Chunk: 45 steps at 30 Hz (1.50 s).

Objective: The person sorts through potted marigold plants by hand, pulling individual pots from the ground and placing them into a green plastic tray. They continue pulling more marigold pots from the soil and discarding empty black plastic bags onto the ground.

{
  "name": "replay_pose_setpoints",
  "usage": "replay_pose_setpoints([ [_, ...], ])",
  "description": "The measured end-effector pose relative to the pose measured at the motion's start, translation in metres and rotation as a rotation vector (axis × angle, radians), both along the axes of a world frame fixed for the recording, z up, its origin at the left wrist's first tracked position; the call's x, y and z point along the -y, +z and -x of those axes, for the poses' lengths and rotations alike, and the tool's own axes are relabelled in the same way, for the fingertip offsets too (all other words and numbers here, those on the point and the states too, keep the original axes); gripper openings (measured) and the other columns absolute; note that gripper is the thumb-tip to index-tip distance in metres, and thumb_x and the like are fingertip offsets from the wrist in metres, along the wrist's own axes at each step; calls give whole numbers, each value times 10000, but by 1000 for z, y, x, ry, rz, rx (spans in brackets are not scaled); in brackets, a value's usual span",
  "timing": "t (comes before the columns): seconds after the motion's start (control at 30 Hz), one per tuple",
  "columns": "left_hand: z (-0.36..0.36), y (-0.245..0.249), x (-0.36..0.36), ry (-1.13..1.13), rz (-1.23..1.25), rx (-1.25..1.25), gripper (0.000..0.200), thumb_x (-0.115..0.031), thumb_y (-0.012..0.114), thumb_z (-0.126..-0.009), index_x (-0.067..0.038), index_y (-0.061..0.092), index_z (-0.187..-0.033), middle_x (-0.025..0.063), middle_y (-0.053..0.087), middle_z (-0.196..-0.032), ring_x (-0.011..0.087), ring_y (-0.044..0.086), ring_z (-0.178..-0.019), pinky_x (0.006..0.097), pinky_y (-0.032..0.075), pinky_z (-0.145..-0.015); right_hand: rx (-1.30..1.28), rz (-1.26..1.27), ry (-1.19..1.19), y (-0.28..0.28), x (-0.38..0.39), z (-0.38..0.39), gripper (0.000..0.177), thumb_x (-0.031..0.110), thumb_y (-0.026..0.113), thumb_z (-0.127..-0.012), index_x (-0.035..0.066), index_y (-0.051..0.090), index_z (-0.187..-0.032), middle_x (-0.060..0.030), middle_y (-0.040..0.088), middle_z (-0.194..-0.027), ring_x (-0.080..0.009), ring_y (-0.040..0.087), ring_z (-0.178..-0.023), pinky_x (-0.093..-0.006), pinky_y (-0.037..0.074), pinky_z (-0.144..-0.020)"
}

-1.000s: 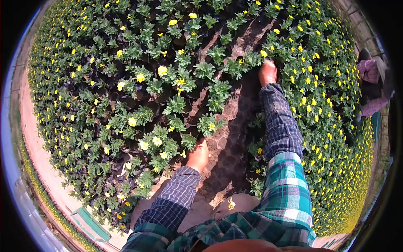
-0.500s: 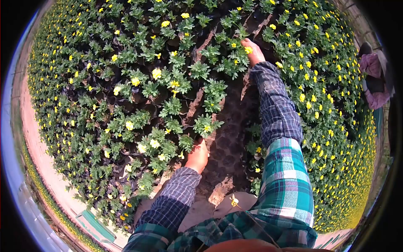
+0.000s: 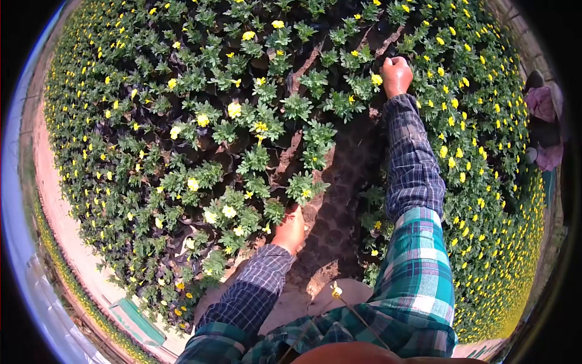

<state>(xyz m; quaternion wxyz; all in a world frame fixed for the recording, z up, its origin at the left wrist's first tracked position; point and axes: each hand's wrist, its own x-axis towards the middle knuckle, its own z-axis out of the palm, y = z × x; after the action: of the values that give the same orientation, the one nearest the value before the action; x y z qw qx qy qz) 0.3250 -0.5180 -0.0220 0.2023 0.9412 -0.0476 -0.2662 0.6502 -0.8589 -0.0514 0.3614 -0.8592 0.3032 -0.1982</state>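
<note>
Marigold plants with yellow flowers stand in rows of dark bags around both hands. My right hand is at the upper right, its fingers curled closed beside a flowering marigold plant. Something dark touches its fingertips, but I cannot make out what it is. Lower down, my left hand reaches against the edge of the plant block, next to a marigold plant. Leaves and shadow hide most of its fingers, so its grip does not show.
A strip of dark soil with round imprints runs between the plants. At the right edge are a person's pink garment and shoe. Dense flowering plants spread right. A pale path curves along the left, with a green object below.
My right hand has moved right from the marigold plant, and its fingers are now curled. My left hand stays at the same plants. The whole view has shifted slightly.
</note>
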Motion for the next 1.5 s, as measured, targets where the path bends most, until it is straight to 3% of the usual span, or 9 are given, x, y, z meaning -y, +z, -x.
replay_pose_setpoints([
  [0.37,2,-14,2,129,22,142,235,-125,432,-923,5,565,-1065,211,640,-927,318,630,-869,415,502,-749,132,220,0,6,-21,-32,161,182,606,-793,62,650,-890,-161,669,-884,-329,641,-844,-412,501,-770],
  [0.43,-2,1,3,178,65,-213,250,-62,511,-874,-4,538,-1116,209,633,-958,323,625,-886,414,502,-770,56,182,-136,3,-7,-20,169,153,606,-768,31,660,-872,-190,668,-857,-341,646,-830,-419,508,-756],
  [0.67,-4,1,2,44,31,-235,683,67,693,-696,43,374,-1300,259,530,-1178,378,560,-1041,400,475,-867,-414,248,-214,-3,46,-5,350,324,602,-820,-8,698,-868,-231,670,-894,-355,659,-871,-411,522,-773],
  [0.87,6,-16,-1,-18,-108,33,324,-28,542,-832,-18,498,-1153,212,613,-1032,360,609,-921,425,495,-804,-407,191,-262,3,31,-20,401,373,537,-871,10,701,-922,-192,675,-970,-328,648,-945,-409,509,-814],
  [0.9,6,-17,-1,-19,-125,-3,287,-64,492,-868,-20,502,-1151,223,611,-1030,357,606,-931,424,491,-815,-673,517,53,-13,48,-30,338,309,551,-856,19,699,-945,-190,668,-1009,-306,656,-941,-380,522,-798],
  [0.93,8,-18,-2,-18,-129,-6,287,-64,492,-868,-20,502,-1151,223,611,-1030,357,606,-931,424,491,-815,-528,152,-207,-4,41,-26,276,243,557,-835,40,702,-954,-188,663,-1023,-293,660,-938,-357,530,-782],
  [1.07,-5,-7,-1,126,62,-475,588,44,567,-809,19,329,-1346,240,539,-1183,321,621,-953,379,523,-772,-370,334,-230,17,31,-18,252,201,561,-806,19,681,-933,-194,665,-962,-341,647,-927,-384,530,-776],
  [1.33,2,-19,-1,99,-8,-268,500,47,548,-822,14,393,-1296,243,529,-1196,325,611,-974,375,518,-813,-179,618,251,38,83,-27,236,130,488,-834,69,611,-1027,-209,610,-994,-389,584,-957,-460,476,-816],
  [1.5,5,-18,0,55,-46,-168,396,-17,518,-836,-11,439,-1224,217,562,-1124,356,576,-991,429,478,-846,-255,225,241,17,106,-32,199,221,602,-823,94,665,-963,-179,656,-950,-357,615,-924,-399,485,-809],
])
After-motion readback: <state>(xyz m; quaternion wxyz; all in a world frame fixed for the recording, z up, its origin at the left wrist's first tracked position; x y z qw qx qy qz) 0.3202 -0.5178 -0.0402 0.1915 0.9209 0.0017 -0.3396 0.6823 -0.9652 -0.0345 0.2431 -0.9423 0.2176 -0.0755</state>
